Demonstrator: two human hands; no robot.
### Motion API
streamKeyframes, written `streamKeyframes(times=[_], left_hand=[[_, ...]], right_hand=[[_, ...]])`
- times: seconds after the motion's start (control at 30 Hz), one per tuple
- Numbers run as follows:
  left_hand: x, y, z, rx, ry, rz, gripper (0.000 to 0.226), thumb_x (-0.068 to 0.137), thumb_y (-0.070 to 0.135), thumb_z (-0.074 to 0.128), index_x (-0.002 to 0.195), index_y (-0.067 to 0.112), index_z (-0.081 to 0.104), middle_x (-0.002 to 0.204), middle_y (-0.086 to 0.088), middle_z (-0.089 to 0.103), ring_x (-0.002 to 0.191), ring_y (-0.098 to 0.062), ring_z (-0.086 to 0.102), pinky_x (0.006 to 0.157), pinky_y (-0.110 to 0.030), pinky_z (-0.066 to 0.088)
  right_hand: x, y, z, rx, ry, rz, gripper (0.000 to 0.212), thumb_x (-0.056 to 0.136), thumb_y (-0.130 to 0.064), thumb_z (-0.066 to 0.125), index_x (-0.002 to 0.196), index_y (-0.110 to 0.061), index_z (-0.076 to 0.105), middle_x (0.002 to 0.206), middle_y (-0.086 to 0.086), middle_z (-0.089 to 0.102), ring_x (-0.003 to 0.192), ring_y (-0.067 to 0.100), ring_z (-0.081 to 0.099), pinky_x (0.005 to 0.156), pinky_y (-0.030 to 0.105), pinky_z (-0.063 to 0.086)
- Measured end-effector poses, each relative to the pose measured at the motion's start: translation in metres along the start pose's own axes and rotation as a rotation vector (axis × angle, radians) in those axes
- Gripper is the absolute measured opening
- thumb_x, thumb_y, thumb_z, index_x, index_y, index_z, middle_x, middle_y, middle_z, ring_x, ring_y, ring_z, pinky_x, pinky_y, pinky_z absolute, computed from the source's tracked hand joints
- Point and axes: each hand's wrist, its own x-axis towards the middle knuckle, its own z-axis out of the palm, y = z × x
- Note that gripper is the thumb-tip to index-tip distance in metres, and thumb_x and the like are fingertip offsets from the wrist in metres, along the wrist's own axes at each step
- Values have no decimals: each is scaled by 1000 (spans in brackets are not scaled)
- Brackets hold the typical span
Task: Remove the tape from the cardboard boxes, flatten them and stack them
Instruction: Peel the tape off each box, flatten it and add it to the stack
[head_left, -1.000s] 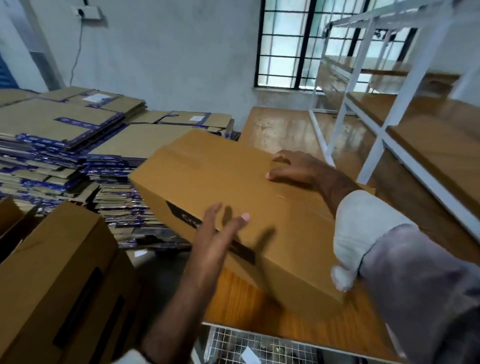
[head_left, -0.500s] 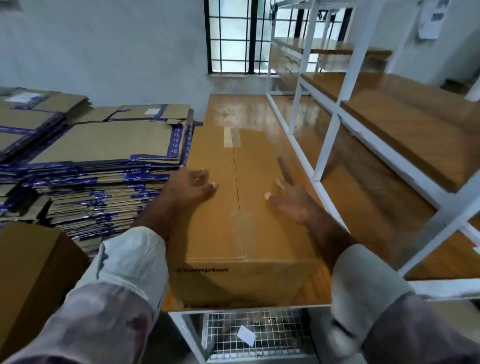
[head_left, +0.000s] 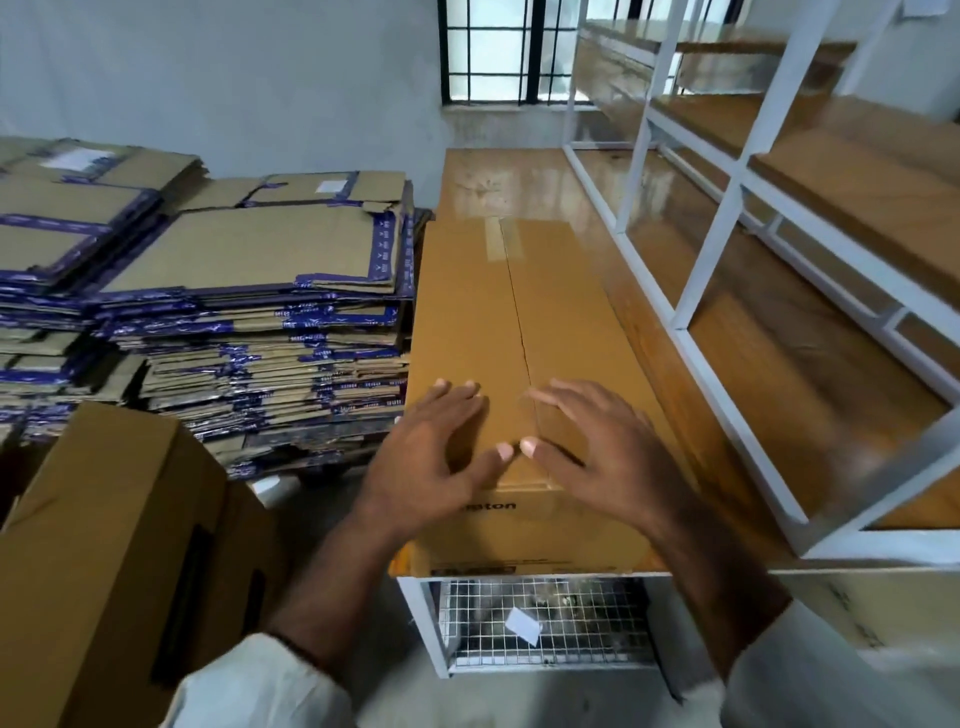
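Pale grey wall (head_left: 234, 78); barred window (head_left: 498, 49), daylight; white-framed wooden shelving (head_left: 727, 202) right.

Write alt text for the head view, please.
Two open hands, left and right, hover over the near end of a long closed cardboard box on a wooden shelf; flattened cardboard stacks sit to its left.

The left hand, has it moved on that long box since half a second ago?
Yes. The left hand slid right, from the box's left side toward its centre seam, thumb beside the right hand's.
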Motion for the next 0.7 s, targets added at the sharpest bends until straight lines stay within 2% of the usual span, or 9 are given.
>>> streamKeyframes(times=[0.1,0.17,0.27,0.37,0.43,0.53,0.6,0.7], left_hand=[[18,-8,11,221,-2,1,92,86,82,13,161,31,25,168,14,17,156,-10,7,124,-54,21],[36,-11,10,281,-41,-9,88,89,81,14,162,32,22,169,12,14,156,-13,7,123,-56,19],[64,-3,2,417,-90,-14,77,96,74,28,158,29,31,167,6,25,154,-20,20,123,-52,18],[76,11,1,527,-69,31,77,89,74,24,144,26,49,152,0,46,141,-25,42,119,-52,26],[72,11,6,515,-44,79,89,82,73,10,143,22,49,149,-5,48,138,-25,43,116,-47,29],[72,6,7,471,-83,91,102,77,71,0,155,16,36,164,-8,33,151,-24,27,123,-44,18],[74,8,5,464,-110,72,106,74,72,0,157,15,34,165,-8,31,152,-24,25,124,-44,16],[75,9,5,461,-92,75,105,73,73,4,153,14,40,163,-8,35,150,-23,29,122,-45,18]], right_hand=[[18,2,2,26,-3,65,70,91,-72,44,152,-38,41,157,-13,42,142,14,40,116,49,33],[37,6,1,23,-25,113,67,94,-67,50,152,-36,40,157,-11,42,142,16,40,117,53,33],[58,14,-1,22,-45,140,62,97,-59,55,152,-34,41,156,-7,43,142,19,41,117,56,32],[68,18,-3,-36,-87,146,57,100,-57,51,154,-41,38,156,-5,40,144,23,35,115,56,29],[74,14,-4,-94,-128,176,54,100,-61,47,152,-49,37,156,-4,37,144,25,32,112,56,27],[90,4,-3,-267,-144,169,52,96,-68,42,146,-54,41,147,-3,39,136,24,37,104,56,35],[96,3,1,-320,-110,134,45,96,-66,43,139,-52,49,141,-2,43,131,22,41,101,55,38],[96,7,4,-260,-26,117,34,97,-57,48,125,-44,60,132,-2,47,124,20,45,101,54,40]])
